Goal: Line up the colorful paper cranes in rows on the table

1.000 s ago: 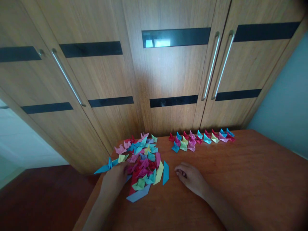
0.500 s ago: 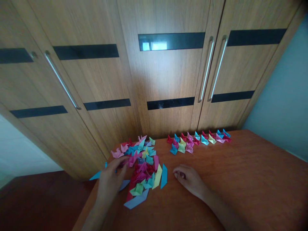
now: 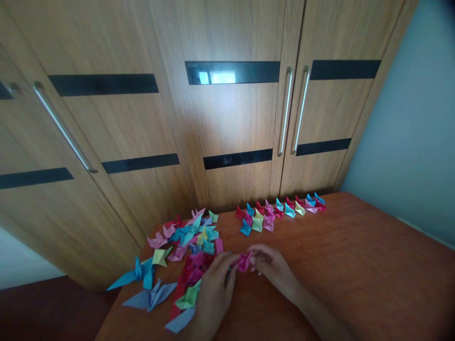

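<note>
A small pink origami piece (image 3: 243, 263) is held just above the table, its full shape partly covered by fingers. My left hand (image 3: 217, 286) pinches its left side between thumb and fingers. At its right side the fingertips of my right hand (image 3: 275, 267) grip the edge. Beneath and behind my left hand lies a crowded pile of folded paper, including a green origami piece (image 3: 189, 297), a teal one (image 3: 194, 229) and dark pink ones (image 3: 195, 269). Part of that pile is hidden by the hand.
Rows of small origami boats (image 3: 269, 222) in several colours stand along the table's back edge. A blue paper crane (image 3: 138, 273) and a lavender crane (image 3: 151, 296) sit near the left edge of the wooden table (image 3: 337, 265). A wooden wardrobe (image 3: 231, 113) rises behind.
My left hand has come right from the pile, carrying the pink origami piece. My right hand has opened from a loose curl and met it. The view has turned slightly right.
</note>
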`<state>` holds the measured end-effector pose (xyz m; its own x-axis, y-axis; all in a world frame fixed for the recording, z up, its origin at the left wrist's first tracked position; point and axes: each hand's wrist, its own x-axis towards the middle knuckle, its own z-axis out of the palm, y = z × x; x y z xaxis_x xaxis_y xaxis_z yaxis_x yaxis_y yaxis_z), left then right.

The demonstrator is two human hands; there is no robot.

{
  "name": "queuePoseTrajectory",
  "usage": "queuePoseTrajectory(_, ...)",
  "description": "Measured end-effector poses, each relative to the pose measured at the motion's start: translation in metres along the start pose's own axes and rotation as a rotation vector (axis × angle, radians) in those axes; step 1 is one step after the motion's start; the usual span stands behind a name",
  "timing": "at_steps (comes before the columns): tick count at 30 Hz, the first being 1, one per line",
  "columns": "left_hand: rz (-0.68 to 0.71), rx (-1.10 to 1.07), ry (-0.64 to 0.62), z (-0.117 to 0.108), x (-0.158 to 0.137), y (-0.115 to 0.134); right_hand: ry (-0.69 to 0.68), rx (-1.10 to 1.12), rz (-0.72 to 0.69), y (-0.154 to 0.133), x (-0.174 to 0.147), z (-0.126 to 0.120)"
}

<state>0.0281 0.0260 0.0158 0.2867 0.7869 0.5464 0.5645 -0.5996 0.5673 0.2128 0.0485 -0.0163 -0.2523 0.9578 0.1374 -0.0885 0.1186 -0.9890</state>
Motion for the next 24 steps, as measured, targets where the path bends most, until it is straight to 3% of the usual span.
queuePoseTrajectory(8, -0.139, -0.119, 0.029, 0.003, -0.007, -0.002, -0.004, -0.077, -0.014, -0.005, -0.001, 0.003)
queuePoseTrajectory(13, -0.12, -0.111, 0.061, 0.005, -0.008, -0.002, -0.052, -0.163, -0.118, -0.003, 0.0, 0.001)
queuePoseTrajectory(24, -0.076, -0.073, 0.04, 0.003, -0.006, -0.001, -0.028, -0.268, -0.197, -0.012, 0.0, 0.001)
